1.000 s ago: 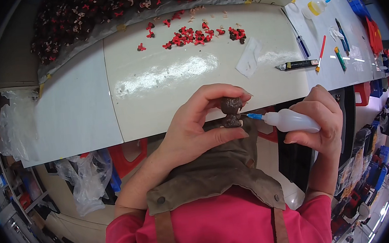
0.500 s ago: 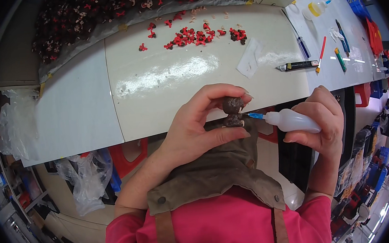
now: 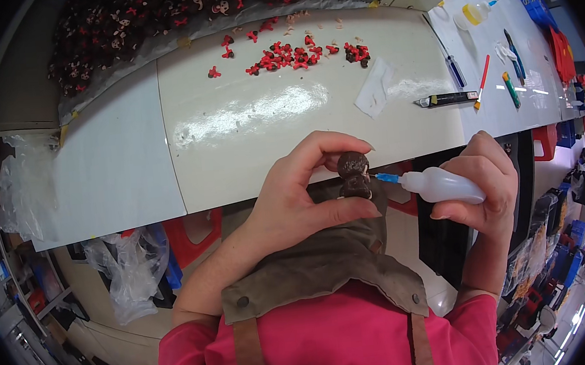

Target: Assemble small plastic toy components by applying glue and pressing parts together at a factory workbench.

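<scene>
Between the fingertips and thumb of my left hand (image 3: pixel 301 199) is a small dark brown figure (image 3: pixel 354 176), made of two rounded lumps one above the other, with a pale patch on its right side. My right hand (image 3: pixel 483 180) is wrapped round a translucent white squeeze bottle (image 3: pixel 442 185) with a blue needle tip. That tip points left and reaches the figure's right side near the narrow part; whether it touches cannot be made out. Both hands are raised at the table's near edge, above my brown apron (image 3: pixel 313 264).
Small red and dark pieces (image 3: pixel 285 56) lie scattered on the pale table (image 3: pixel 267 132), below a large heap of dark parts (image 3: pixel 153 21). To the right are a white paper (image 3: pixel 374 86), a black cutter knife (image 3: pixel 447 99), a red brush (image 3: pixel 484 81), a screwdriver (image 3: pixel 455 71) and a yellow-bodied bottle (image 3: pixel 474 15).
My left hand has turned the figure slightly, so its two lumps now sit closer together in view. The bottle has shifted a little down and to the right.
</scene>
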`<state>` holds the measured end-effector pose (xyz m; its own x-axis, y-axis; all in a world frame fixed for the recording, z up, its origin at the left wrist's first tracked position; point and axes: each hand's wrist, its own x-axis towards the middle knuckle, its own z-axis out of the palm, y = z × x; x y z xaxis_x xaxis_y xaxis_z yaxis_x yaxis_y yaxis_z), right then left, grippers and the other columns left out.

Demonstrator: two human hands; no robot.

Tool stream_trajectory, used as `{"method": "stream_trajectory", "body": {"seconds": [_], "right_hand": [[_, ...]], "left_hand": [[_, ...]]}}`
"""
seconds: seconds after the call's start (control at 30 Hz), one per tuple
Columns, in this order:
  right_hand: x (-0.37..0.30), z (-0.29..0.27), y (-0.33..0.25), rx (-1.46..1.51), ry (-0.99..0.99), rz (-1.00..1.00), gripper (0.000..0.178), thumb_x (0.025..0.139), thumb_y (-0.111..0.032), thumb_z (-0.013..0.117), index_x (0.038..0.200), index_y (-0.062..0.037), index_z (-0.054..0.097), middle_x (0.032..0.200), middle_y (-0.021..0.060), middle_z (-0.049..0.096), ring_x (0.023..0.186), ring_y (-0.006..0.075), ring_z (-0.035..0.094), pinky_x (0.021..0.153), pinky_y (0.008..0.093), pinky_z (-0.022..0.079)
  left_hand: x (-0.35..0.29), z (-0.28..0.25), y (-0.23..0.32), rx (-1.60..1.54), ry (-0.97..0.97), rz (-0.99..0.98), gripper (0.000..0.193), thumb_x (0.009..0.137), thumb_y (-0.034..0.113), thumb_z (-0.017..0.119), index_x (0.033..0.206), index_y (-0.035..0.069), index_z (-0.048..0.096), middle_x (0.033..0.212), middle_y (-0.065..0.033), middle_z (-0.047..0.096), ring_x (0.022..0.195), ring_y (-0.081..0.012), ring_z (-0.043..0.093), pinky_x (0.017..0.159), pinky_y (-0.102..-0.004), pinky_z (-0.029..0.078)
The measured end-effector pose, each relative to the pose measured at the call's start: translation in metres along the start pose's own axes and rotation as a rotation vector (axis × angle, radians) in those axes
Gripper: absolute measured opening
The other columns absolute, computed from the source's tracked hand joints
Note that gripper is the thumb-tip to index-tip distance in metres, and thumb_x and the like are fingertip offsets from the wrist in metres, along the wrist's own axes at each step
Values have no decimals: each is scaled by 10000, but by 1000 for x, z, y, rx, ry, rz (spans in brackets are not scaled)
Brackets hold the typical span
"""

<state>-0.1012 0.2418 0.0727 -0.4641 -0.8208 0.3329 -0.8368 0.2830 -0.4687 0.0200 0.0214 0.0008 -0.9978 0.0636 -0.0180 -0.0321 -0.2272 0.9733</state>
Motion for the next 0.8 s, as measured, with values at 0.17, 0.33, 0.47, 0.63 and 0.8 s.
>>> {"method": "stream_trajectory", "body": {"seconds": [0.17,0.33,0.47,0.63,0.8], "right_hand": [[1,-1,0,-33,-20,-17,484,559,-485,761,763,-72,614,670,18,557,571,195,492,517,300,369],[6,-6,-9,-107,-18,-47,477,548,-466,766,756,-71,599,663,19,548,559,197,488,513,305,362],[7,-7,-15,-158,-23,-76,478,521,-444,771,758,-70,591,646,12,530,544,188,479,504,302,345],[10,-7,-16,-163,-24,-108,481,517,-446,768,762,-72,592,627,6,511,532,182,468,501,302,335],[4,-5,-13,-162,-48,-115,559,539,-552,713,774,-55,608,633,13,473,552,180,411,511,305,302]], "left_hand": [[0,0,1,27,12,-22,631,656,50,813,1189,29,475,1043,-40,520,948,-130,543,847,-271,447],[0,2,3,-41,21,-67,629,650,65,822,1178,25,482,1033,-31,516,935,-117,538,839,-261,445],[-1,2,0,19,30,-37,588,659,34,810,1159,26,501,1026,-17,512,934,-94,518,849,-249,432],[-2,1,6,28,25,-79,500,676,-23,759,1114,29,523,1005,-9,510,917,-80,506,837,-229,414],[-2,4,14,82,37,-106,420,684,-11,738,1052,50,545,887,29,516,771,-43,483,699,-186,398]]}}
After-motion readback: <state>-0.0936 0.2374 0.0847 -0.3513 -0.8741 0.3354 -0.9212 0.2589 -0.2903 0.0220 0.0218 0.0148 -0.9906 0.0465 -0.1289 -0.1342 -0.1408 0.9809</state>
